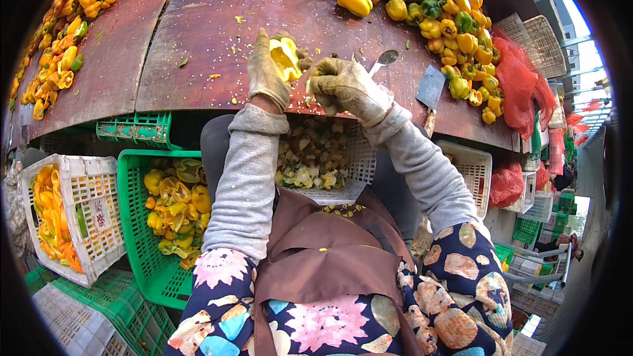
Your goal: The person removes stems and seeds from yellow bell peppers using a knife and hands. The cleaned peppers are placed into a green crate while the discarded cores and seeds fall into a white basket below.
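Observation:
My left hand (269, 66), in a soiled work glove, holds a cut-open yellow bell pepper (285, 58) with its pale hollow inside showing. Just right of it is my gloved right hand (343, 86), its fingers curled inward; what they hold is hidden. A metal spoon (387, 58) extends beyond the back of this hand, and I cannot tell whether it is gripped or lies on the table. Below both hands, between my knees, a white plastic crate (363, 153) contains pepper cores and scraps (314, 158). Both hands are over the near edge of the reddish wooden table (207, 59).
A cleaver (430, 87) lies at the right edge of the table. Whole peppers (455, 24) are heaped behind it, beside red mesh sacks (519, 79). Orange pepper pieces (64, 69) lie far left. A green crate (133, 237) and white crate (94, 222), both with peppers, stand left.

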Available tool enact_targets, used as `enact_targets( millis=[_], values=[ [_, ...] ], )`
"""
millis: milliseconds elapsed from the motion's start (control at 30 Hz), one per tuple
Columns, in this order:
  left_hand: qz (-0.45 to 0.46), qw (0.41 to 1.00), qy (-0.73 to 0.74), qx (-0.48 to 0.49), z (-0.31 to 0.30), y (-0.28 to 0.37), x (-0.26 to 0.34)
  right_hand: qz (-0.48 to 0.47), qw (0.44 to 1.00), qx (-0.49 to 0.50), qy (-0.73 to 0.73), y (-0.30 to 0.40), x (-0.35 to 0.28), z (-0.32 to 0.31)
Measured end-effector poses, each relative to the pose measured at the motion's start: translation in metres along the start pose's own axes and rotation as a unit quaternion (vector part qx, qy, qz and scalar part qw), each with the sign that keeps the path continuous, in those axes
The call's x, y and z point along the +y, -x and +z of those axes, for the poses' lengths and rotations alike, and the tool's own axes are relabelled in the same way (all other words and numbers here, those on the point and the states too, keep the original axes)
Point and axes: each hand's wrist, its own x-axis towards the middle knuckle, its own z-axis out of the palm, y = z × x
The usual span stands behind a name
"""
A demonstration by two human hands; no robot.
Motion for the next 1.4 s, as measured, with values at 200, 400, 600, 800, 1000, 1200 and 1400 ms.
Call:
enact_targets(
  millis=[200,400,600,800,1000,1200,1400],
  values=[
    [0.042,0.996,0.040,-0.071,0.003,0.004,-0.001,-0.051,0.984,0.055,0.159,-0.002,0.054,-0.001],
    [0.089,0.986,-0.051,-0.132,0.022,0.023,-0.015,-0.211,0.956,0.195,-0.058,-0.048,0.041,0.012],
    [0.041,0.983,-0.147,-0.098,0.023,0.017,-0.007,-0.110,0.775,-0.113,-0.612,-0.046,0.073,-0.018],
    [-0.006,0.997,-0.077,-0.022,-0.002,-0.003,-0.011,-0.166,0.741,-0.160,-0.631,0.003,0.118,-0.081],
    [-0.053,0.994,-0.075,-0.054,-0.035,-0.019,0.004,-0.115,0.792,0.384,-0.461,0.183,0.189,-0.164],
    [-0.144,0.976,-0.045,-0.157,-0.036,-0.023,-0.007,0.123,0.698,0.659,-0.251,0.355,0.301,-0.204],
    [-0.153,0.977,-0.019,-0.148,-0.046,-0.023,0.007,-0.012,0.716,0.662,-0.223,0.275,0.260,-0.218]
  ],
)
